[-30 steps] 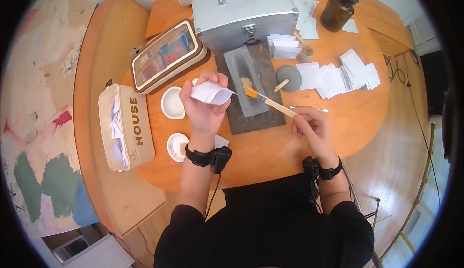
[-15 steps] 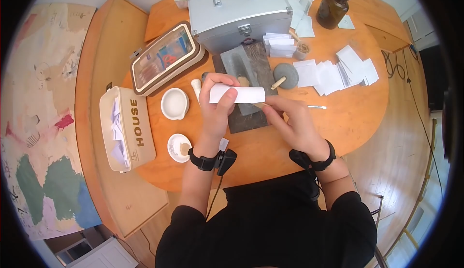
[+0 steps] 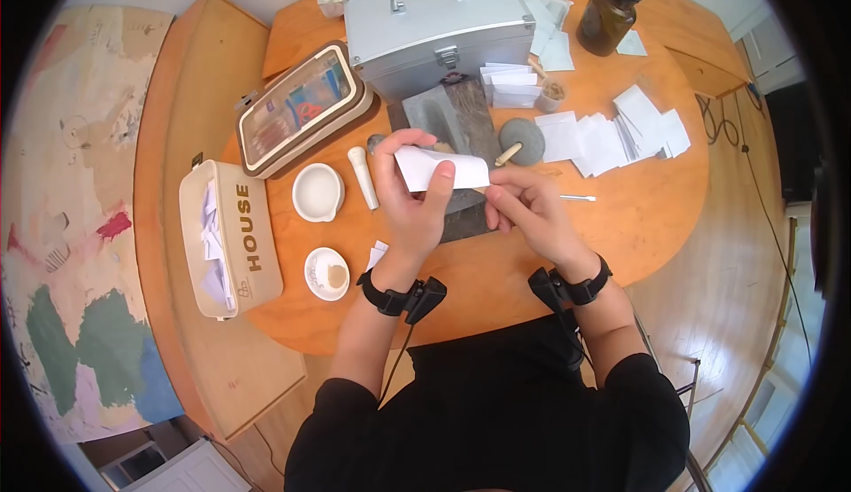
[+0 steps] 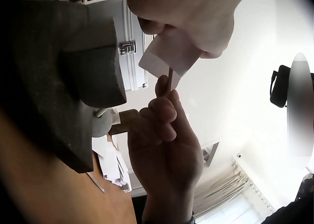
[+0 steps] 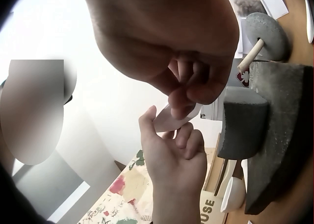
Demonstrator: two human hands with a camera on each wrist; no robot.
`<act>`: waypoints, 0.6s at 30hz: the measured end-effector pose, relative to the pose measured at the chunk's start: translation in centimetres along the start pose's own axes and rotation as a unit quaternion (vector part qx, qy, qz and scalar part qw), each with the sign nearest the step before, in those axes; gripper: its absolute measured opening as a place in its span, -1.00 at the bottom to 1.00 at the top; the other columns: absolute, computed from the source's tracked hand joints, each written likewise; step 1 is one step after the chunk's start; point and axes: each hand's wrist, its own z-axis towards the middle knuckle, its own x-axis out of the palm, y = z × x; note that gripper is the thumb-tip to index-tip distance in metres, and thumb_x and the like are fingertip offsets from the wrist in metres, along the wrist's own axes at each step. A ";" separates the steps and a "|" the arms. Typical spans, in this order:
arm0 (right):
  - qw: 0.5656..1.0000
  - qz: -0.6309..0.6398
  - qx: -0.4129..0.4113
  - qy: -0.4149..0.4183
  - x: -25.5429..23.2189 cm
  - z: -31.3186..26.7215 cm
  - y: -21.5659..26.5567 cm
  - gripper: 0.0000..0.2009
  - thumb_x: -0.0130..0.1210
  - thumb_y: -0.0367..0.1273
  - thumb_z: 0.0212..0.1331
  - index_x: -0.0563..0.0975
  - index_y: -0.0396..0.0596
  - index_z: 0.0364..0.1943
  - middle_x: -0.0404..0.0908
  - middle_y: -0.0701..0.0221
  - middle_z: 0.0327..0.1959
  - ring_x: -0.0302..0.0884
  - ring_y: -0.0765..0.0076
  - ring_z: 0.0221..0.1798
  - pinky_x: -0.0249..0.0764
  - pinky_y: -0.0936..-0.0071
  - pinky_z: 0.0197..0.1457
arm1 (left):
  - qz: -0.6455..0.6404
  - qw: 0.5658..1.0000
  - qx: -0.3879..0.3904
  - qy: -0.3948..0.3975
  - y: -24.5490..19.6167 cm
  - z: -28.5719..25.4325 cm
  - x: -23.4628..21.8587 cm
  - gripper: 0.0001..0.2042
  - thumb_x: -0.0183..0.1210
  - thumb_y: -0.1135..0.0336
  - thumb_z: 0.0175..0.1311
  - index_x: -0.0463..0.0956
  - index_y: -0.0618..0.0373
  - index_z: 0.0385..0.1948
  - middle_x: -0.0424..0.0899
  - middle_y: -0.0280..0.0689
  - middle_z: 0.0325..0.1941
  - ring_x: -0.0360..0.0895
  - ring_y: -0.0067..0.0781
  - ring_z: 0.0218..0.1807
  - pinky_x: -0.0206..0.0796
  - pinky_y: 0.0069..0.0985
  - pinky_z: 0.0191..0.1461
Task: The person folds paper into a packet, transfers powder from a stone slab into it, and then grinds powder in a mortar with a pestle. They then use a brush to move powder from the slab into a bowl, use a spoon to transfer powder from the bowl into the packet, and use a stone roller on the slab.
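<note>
My left hand [image 3: 412, 213] holds a folded white paper packet [image 3: 443, 169], thumb across its near side. At the packet's right end, my right hand [image 3: 539, 215] pinches the thin handle of a brush [image 4: 170, 76]; its bristles are hidden by the paper. Beneath both hands is a grey stone grinding trough [image 3: 432, 113] on a dark stone slab [image 3: 470, 223]. A round stone grinding wheel [image 3: 525, 140] with a wooden handle stands right of it. On the left lie a white pestle [image 3: 362, 175], a white mortar [image 3: 317, 193] and a small dish [image 3: 316, 288] with tan powder.
Behind the slab stands a silver case [image 3: 434, 27]. White paper packets [image 3: 598, 146] spread at the right, near a brown glass bottle [image 3: 603, 24]. A lidded box [image 3: 306, 111] and a HOUSE bin [image 3: 253, 244] with papers are at the left.
The right hand has brought the brush left from above the trough to the packet, its bristles passing out of sight. The left hand has turned the packet sideways and shifted slightly right.
</note>
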 end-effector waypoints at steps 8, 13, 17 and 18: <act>0.999 0.052 0.005 0.012 0.0 0.1 -0.2 -0.79 0.01 -0.35 0.42 0.54 -0.21 -0.06 0.54 0.48 -0.56 0.36 0.68 -0.56 0.24 0.70 -0.48 | -0.005 1.000 0.011 0.020 0.1 -0.1 -0.2 -0.56 0.30 0.39 0.18 0.31 0.18 0.05 0.47 -0.24 -0.05 0.44 -0.51 -0.10 0.39 -0.53 -0.08; 0.997 0.074 0.015 -0.006 0.0 0.3 0.2 -0.80 0.02 -0.36 0.40 0.54 -0.22 -0.10 0.55 0.45 -0.58 0.36 0.66 -0.59 0.24 0.70 -0.51 | 0.023 0.999 0.027 0.004 0.1 -0.2 -0.4 -0.54 0.33 0.39 0.16 0.30 0.17 0.05 0.47 -0.22 -0.04 0.46 -0.49 -0.10 0.39 -0.53 -0.08; 0.997 0.066 0.016 -0.036 -0.5 0.7 -0.7 -0.81 0.02 -0.38 0.39 0.55 -0.23 -0.12 0.54 0.44 -0.60 0.37 0.64 -0.59 0.24 0.70 -0.51 | 0.079 0.996 0.033 0.019 0.0 0.1 -0.3 -0.54 0.33 0.39 0.16 0.30 0.17 0.04 0.47 -0.21 -0.03 0.46 -0.46 -0.07 0.39 -0.48 -0.02; 0.997 0.061 0.017 -0.042 -0.9 0.3 -0.7 -0.81 0.02 -0.38 0.39 0.55 -0.24 -0.12 0.53 0.44 -0.60 0.38 0.63 -0.58 0.24 0.70 -0.50 | 0.097 0.993 0.061 0.000 0.2 0.2 -0.9 -0.54 0.33 0.40 0.16 0.30 0.16 0.04 0.47 -0.21 -0.03 0.46 -0.45 -0.06 0.39 -0.47 0.00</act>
